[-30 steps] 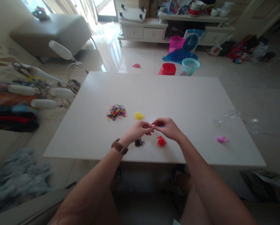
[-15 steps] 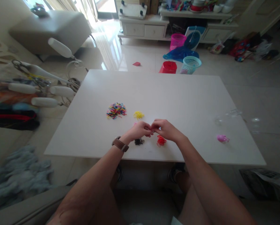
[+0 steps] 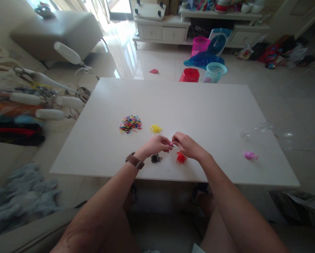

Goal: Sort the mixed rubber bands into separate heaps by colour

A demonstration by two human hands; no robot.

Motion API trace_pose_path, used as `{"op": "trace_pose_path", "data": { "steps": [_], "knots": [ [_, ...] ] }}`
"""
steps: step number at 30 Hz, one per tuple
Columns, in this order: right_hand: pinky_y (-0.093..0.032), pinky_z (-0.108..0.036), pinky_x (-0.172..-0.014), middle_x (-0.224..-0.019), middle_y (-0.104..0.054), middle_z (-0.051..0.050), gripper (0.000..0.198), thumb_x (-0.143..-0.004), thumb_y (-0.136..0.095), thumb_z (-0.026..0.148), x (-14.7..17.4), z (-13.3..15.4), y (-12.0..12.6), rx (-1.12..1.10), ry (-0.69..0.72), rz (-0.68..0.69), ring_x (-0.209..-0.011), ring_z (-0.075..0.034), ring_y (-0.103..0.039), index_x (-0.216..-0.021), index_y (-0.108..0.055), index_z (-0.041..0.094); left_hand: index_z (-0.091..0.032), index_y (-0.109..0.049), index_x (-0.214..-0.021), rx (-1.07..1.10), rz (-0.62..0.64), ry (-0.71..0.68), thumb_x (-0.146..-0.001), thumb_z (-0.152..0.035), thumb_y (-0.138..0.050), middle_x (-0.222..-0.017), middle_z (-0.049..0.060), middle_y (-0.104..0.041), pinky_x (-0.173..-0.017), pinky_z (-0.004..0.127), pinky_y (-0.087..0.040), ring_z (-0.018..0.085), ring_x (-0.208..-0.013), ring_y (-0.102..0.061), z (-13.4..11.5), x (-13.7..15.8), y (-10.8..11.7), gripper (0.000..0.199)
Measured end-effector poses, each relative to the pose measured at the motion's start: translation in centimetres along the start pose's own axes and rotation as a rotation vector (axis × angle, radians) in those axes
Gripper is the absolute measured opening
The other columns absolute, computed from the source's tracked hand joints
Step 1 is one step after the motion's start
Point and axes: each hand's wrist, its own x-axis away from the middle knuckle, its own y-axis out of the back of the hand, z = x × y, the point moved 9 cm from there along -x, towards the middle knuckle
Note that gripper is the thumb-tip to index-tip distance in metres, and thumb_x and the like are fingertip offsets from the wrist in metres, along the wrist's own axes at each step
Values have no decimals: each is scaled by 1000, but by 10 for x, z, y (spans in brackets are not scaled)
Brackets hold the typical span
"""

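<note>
Both our hands meet mid-frame, just above the surface (image 3: 199, 105). Left hand (image 3: 157, 144) and right hand (image 3: 185, 144) have fingers pinched narrow on a tiny band (image 3: 171, 143), pinkish, too small to tell more. Prob super light, soft & stretchy, so fingertip grip only. Black pile (image 3: 155, 158) and red pile (image 3: 181, 158) sit right below, yellow pile (image 3: 155, 129) and mixed pile (image 3: 130, 124) up-left.

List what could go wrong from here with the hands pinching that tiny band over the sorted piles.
1. The left hand and right hand pinch something tiny between their fingertips; it may slip and drop among the piles.
2. The black pile and red pile lie right under the wrists; a lowered forearm could scatter them.
3. Both piles sit close to the near edge of the table, so bands might roll off.
</note>
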Motion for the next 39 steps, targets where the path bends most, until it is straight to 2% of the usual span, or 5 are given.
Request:
{"op": "trace_pose_path", "data": {
  "steps": [11,22,26,32,39],
  "knots": [
    [-42,-29,-72,-87,-58,-4,13,-89,-49,10,-1,-3,10,49,24,-88,-78,-17,-54,-82,-53,20,-12,-78,-76,-643,-27,88,-66,-8,-66,-65,5,-72,-58,24,-47,16,-62,-65,19,2,37,16],
    [-42,-29,-73,-86,-58,-4,14,-89,-51,8,-1,-1,5,66,16,-65,-79,-17,-54,-81,-54,19,-18,-81,-77,-950,52,97,-63,-9,-70,-72,4,-75,-61,25,-45,17,-66,-64,27,8,26,20],
    [-42,-28,-73,-86,-58,-3,14,-89,-52,7,-1,-1,4,62,21,-66,-78,-16,-54,-81,-55,19,-15,-79,-81,-704,-6,30,-70,-16,-72,-75,6,-74,-66,27,-49,18,-69,-66,13,5,33,13],
    [-43,-28,-71,-86,-59,-3,14,-91,-53,10,-2,9,4,27,78,-112,-77,-15,-55,-82,-58,19,-12,-74,-100,240,39,3,-86,-38,-69,-108,14,-74,-91,33,-54,19,-96,-71,-4,5,16,29],
    [-44,-28,-71,-85,-64,-3,13,-90,-59,12,0,16,12,-6,115,-223,-75,-15,-58,-82,-66,19,-11,-77,-91,396,3,-29,-70,-37,-86,-94,13,-76,-97,35,-52,19,-93,-71,-3,1,15,35]
  ]
}}
